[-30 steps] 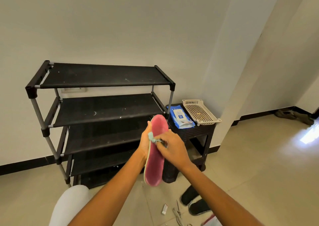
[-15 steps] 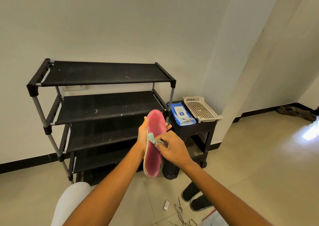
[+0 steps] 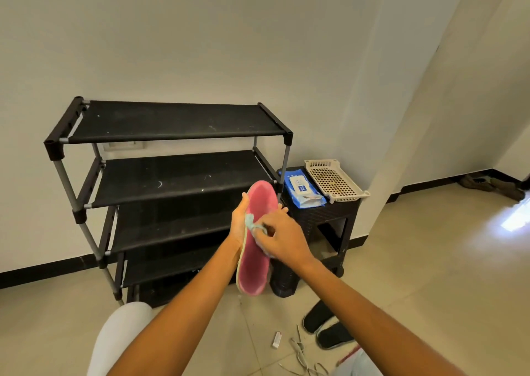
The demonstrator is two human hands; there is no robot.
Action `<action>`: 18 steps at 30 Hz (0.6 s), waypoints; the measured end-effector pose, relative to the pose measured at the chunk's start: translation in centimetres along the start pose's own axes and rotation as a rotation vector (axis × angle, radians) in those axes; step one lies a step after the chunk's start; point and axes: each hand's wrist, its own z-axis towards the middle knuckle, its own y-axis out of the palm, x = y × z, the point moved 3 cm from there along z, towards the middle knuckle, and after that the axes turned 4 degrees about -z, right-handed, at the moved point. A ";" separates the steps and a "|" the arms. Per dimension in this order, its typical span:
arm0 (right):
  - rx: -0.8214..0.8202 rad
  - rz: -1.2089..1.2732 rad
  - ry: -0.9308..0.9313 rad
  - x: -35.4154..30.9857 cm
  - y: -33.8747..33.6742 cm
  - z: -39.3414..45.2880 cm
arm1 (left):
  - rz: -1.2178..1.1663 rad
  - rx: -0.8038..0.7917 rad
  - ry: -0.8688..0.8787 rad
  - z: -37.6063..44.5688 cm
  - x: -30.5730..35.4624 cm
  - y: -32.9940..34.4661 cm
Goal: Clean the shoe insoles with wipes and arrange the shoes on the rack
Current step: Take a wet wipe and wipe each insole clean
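Our right hand [image 3: 282, 236], pinching the wipe [image 3: 252, 223], has slid slightly down the pink insole [image 3: 256, 249], which our left hand [image 3: 239, 225] grips upright at the rack's [image 3: 172, 123] four o'clock; wiping continues.

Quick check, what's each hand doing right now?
Left hand: grips the pink insole from behind, holding it upright.
Right hand: pinches a crumpled wipe against the insole's face.
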 end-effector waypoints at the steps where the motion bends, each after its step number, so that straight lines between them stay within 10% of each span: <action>1: -0.025 0.003 -0.057 -0.4 0.0 -0.6 | -0.018 0.002 -0.022 0.0 -0.1 -0.1; 8: 0.262 -0.012 0.337 3.7 -1.3 4.8 | -0.037 -0.091 0.030 -1.1 -1.1 2.3; 18: 0.047 0.084 0.021 1.4 0.5 0.5 | 0.106 -0.010 -0.008 -0.7 -0.6 -0.2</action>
